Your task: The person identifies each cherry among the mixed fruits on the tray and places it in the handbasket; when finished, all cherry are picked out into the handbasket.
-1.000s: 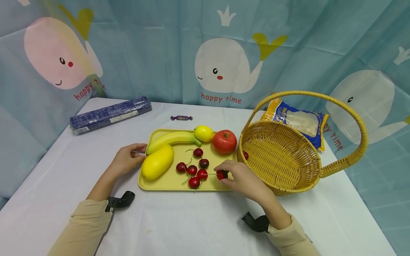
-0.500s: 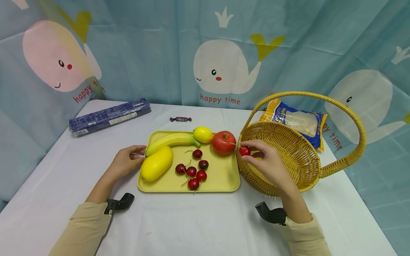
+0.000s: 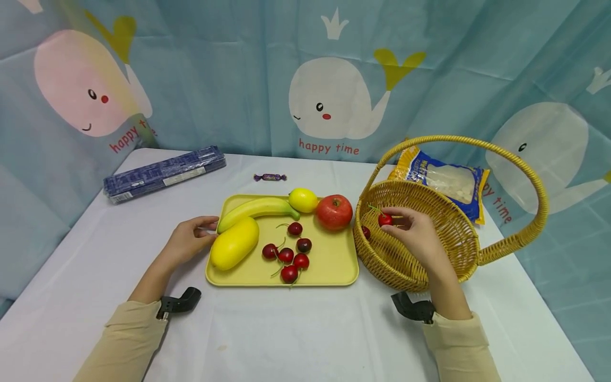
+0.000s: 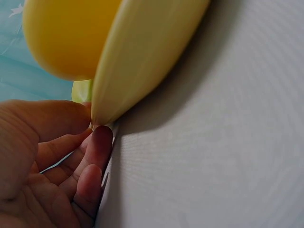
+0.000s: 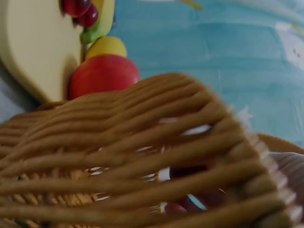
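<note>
My left hand (image 3: 185, 241) pinches the left rim of a yellow tray (image 3: 331, 268), thumb above and fingertips at its underside, as the left wrist view shows. By its stem end, a red cherry (image 3: 385, 219) is held between the thumb and fingers of my right hand (image 3: 421, 236), inside the opening of a wicker basket (image 3: 389, 268). Another cherry (image 3: 366, 232) lies within the basket at its left wall. On the tray are several cherries (image 3: 286, 255), a yellow oval fruit (image 3: 235, 244), a banana (image 3: 258, 206), a lemon (image 3: 303, 200) and a red apple (image 3: 334, 212). Basket weave (image 5: 118, 137) mostly hides the right hand in the right wrist view.
The basket's tall handle (image 3: 517, 159) arches over its opening. Behind it lies a blue and yellow packet (image 3: 451, 183). A wrapped candy (image 3: 270, 177) and a long dark blue package (image 3: 164, 174) lie farther back, before a whale-print curtain (image 3: 229, 95).
My right hand has carried the cherry from the tray's right part, rightward past the basket rim and into the basket's opening. My left hand has stayed at the tray's rim.
</note>
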{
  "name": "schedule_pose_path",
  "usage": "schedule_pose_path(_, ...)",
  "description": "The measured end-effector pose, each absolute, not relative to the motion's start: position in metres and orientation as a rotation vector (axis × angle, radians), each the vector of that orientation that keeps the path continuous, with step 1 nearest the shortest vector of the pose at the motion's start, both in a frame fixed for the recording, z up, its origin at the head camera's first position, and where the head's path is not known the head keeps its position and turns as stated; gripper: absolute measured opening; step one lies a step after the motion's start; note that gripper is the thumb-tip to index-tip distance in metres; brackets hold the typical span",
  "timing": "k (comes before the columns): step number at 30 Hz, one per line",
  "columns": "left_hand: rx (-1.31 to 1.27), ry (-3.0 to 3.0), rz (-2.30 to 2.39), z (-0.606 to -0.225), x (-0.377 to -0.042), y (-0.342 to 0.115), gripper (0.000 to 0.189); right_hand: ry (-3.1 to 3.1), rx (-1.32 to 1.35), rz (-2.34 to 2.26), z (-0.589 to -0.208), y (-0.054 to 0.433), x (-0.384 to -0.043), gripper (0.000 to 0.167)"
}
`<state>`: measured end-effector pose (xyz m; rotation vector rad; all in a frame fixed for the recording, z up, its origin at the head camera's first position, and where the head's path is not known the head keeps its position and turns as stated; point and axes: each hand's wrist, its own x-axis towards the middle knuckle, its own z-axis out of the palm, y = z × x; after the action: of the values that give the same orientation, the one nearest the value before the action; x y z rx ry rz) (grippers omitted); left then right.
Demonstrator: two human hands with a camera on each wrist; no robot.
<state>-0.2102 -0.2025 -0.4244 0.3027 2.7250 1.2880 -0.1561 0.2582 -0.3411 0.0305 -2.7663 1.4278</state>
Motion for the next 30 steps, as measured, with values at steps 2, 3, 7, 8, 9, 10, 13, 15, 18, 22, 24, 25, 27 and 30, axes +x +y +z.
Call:
schedule_pose_path(2, 0.305, 2.727, 1.281, -0.424, -0.210, -0.202, 0.048, -2.794, -0.014, 1.428, -0.344, 0.260, -0.158, 0.040)
schedule_pose_path(3, 0.307, 2.728, 1.277, -0.424, -0.211, -0.202, 0.047, -2.804, -0.035, 1.425, -0.345, 0.261, -0.159, 0.040)
schedule_pose_path(7, 0.311, 2.741, 1.258, -0.424, -0.211, -0.202, 0.047, -2.826, -0.091, 1.429, -0.350, 0.264, -0.162, 0.041)
schedule_pose_path(8, 0.311, 2.744, 1.254, -0.424, -0.211, -0.203, 0.047, -2.832, -0.101, 1.430, -0.351, 0.264, -0.162, 0.041)
schedule_pose_path(9, 0.312, 2.744, 1.253, -0.424, -0.211, -0.203, 0.047, -2.837, -0.109, 1.429, -0.352, 0.265, -0.162, 0.041)
schedule_pose_path(10, 0.313, 2.744, 1.253, -0.424, -0.211, -0.203, 0.047, -2.841, -0.114, 1.430, -0.352, 0.265, -0.163, 0.041)
schedule_pose_path(13, 0.314, 2.741, 1.258, -0.425, -0.211, -0.203, 0.048, -2.853, -0.112, 1.419, -0.353, 0.266, -0.164, 0.042)
schedule_pose_path(15, 0.313, 2.744, 1.259, -0.426, -0.211, -0.203, 0.047, -2.862, -0.105, 1.407, -0.353, 0.267, -0.164, 0.041)
schedule_pose_path(18, 0.310, 2.750, 1.257, -0.427, -0.212, -0.203, 0.047, -2.883, -0.097, 1.386, -0.353, 0.268, -0.165, 0.041)
schedule_pose_path(22, 0.314, 2.754, 1.252, -0.428, -0.213, -0.204, 0.047, -2.923, -0.101, 1.353, -0.355, 0.269, -0.165, 0.041)
schedule_pose_path(24, 0.317, 2.753, 1.254, -0.428, -0.212, -0.204, 0.047, -2.936, -0.099, 1.341, -0.355, 0.269, -0.165, 0.041)
schedule_pose_path(25, 0.319, 2.750, 1.259, -0.428, -0.212, -0.204, 0.047, -2.941, -0.096, 1.333, -0.355, 0.269, -0.165, 0.042)
schedule_pose_path(27, 0.318, 2.749, 1.264, -0.427, -0.211, -0.203, 0.047, -2.942, -0.086, 1.332, -0.355, 0.269, -0.165, 0.042)
schedule_pose_path(30, 0.316, 2.747, 1.269, -0.426, -0.210, -0.203, 0.047, -2.932, -0.060, 1.325, -0.355, 0.269, -0.165, 0.043)
